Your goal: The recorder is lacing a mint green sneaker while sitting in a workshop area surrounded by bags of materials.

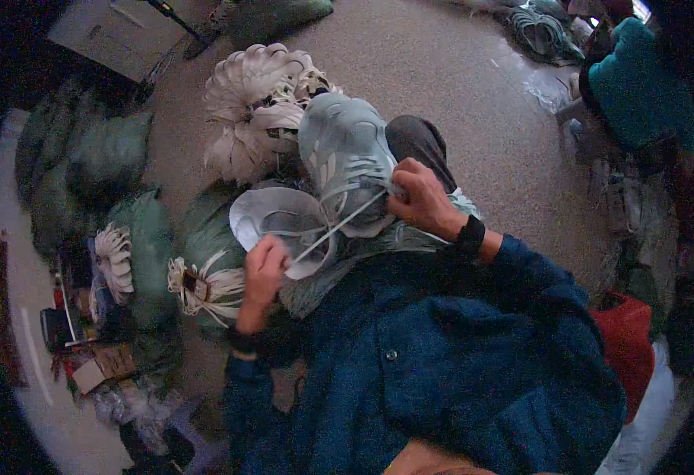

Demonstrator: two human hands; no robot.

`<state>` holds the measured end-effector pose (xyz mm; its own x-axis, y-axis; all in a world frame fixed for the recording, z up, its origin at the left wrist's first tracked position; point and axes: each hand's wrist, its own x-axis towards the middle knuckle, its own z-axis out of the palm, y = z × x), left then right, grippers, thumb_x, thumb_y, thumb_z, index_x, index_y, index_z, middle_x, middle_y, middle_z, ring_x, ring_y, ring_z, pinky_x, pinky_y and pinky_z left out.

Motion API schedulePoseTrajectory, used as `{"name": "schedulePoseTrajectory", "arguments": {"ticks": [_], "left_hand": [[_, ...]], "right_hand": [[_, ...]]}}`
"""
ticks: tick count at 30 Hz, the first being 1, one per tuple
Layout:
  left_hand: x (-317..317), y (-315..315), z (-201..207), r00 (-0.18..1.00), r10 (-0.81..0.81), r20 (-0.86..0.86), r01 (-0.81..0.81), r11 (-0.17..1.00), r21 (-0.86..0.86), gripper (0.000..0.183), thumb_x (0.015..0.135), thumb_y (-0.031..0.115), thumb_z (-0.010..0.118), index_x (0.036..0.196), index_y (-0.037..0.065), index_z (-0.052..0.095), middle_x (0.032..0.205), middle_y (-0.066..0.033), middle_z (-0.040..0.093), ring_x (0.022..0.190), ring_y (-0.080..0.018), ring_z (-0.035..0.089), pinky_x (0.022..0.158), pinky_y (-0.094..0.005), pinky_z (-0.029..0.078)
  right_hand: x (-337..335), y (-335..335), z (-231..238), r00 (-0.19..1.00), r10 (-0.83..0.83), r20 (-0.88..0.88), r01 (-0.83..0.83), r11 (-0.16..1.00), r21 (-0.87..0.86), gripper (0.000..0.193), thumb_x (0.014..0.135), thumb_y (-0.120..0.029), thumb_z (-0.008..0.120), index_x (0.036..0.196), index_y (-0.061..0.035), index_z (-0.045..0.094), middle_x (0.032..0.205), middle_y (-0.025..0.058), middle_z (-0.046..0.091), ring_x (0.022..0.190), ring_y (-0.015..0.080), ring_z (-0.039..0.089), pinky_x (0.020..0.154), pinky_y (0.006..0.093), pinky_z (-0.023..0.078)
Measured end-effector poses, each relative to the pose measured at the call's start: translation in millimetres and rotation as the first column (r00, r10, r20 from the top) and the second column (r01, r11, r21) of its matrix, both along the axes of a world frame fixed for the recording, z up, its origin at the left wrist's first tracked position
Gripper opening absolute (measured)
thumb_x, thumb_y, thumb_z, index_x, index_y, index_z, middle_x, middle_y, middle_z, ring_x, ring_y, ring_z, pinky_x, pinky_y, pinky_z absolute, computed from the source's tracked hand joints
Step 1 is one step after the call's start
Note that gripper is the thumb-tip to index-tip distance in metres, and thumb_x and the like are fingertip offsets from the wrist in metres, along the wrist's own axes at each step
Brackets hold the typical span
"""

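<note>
Gripping a thin, pale lace (337, 229), both hands (265, 273) (424, 199) hold it straight and taut at a round-toed, grey shoe (339, 134).

Pale grey shoe (339, 131) (whitish lace (339, 227)), dark blue jacket (466, 348).

1. I saw the left hand (265, 273), slightly blurred, pinching a pale, narrow fabric lace (339, 229) that slanted straight up to the right.
2. I watched the right hand (418, 194), a black band (471, 236) around its wrist, closed on the lace's upper stretch beside a grey, striped, lace-up shoe upper (343, 131).
3. Just above the left hand I made out a whitish, curved, open piece (246, 215).
4. Beyond it I saw fanned, cream-coloured, rounded pieces (240, 79).
5. I noted a tied bundle of cream strips (219, 286) left of that hand.
6. Far right, I saw a teal garment (640, 87).
</note>
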<state>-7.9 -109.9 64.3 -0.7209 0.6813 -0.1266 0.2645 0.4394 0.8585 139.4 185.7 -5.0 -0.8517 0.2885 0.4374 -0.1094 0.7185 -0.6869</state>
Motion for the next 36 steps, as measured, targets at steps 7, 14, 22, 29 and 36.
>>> {"name": "schedulePoseTrajectory", "arguments": {"ticks": [7,14,22,29,36], "left_hand": [[7,-53,7,0.974,-0.209,-0.083,0.147,0.870,-0.471,0.021,0.087,0.019,0.057,0.084,-0.001,0.057,0.076,-0.0150,0.059,0.075,-0.0324,0.059,0.068,-0.0402,0.046],[39,86,6,0.626,-0.145,-0.766,0.137,0.988,-0.076,0.034,0.075,0.011,0.071,0.105,0.004,0.057,0.108,-0.0165,0.056,0.103,-0.0358,0.055,0.091,-0.0423,0.044],[27,130,-26,0.534,-0.126,-0.836,0.129,0.989,-0.067,0.024,0.075,0.003,0.062,0.098,0.003,0.057,0.098,-0.0146,0.057,0.095,-0.0358,0.055,0.086,-0.0439,0.044],[20,117,-15,0.506,-0.081,-0.859,0.331,0.938,0.106,0.022,0.086,0.000,0.056,0.108,0.000,0.058,0.093,-0.0157,0.061,0.085,-0.0368,0.060,0.075,-0.0439,0.050],[17,98,7,0.626,-0.161,-0.763,0.211,0.977,-0.033,0.020,0.090,0.003,0.054,0.108,0.005,0.062,0.085,-0.0153,0.059,0.077,-0.0345,0.060,0.066,-0.0418,0.049]], "right_hand": [[-5,-9,-6,0.999,0.015,0.035,-0.007,0.978,-0.206,0.027,0.076,-0.002,0.064,0.099,0.0003,0.051,0.097,0.0126,0.046,0.077,0.0231,0.054,0.068,0.0336,0.046],[-5,-6,-5,0.994,0.005,0.106,0.017,0.979,-0.204,0.029,0.075,-0.003,0.067,0.099,-0.0014,0.050,0.096,0.0102,0.045,0.075,0.0201,0.052,0.066,0.0322,0.046],[2,-8,9,0.993,0.031,0.110,-0.003,0.970,-0.243,0.037,0.076,-0.005,0.071,0.108,-0.0029,0.052,0.100,0.0113,0.050,0.079,0.0196,0.056,0.068,0.0316,0.048],[-28,-13,24,0.986,0.114,-0.123,-0.095,0.984,0.149,0.039,0.072,-0.007,0.071,0.108,-0.0039,0.057,0.108,0.0144,0.057,0.098,0.0334,0.056,0.085,0.0435,0.046],[-39,-20,29,0.989,0.094,-0.110,-0.105,0.990,-0.095,0.015,0.081,-0.010,0.065,0.094,-0.0040,0.059,0.092,0.0092,0.063,0.090,0.0291,0.059,0.080,0.0345,0.046]]}}
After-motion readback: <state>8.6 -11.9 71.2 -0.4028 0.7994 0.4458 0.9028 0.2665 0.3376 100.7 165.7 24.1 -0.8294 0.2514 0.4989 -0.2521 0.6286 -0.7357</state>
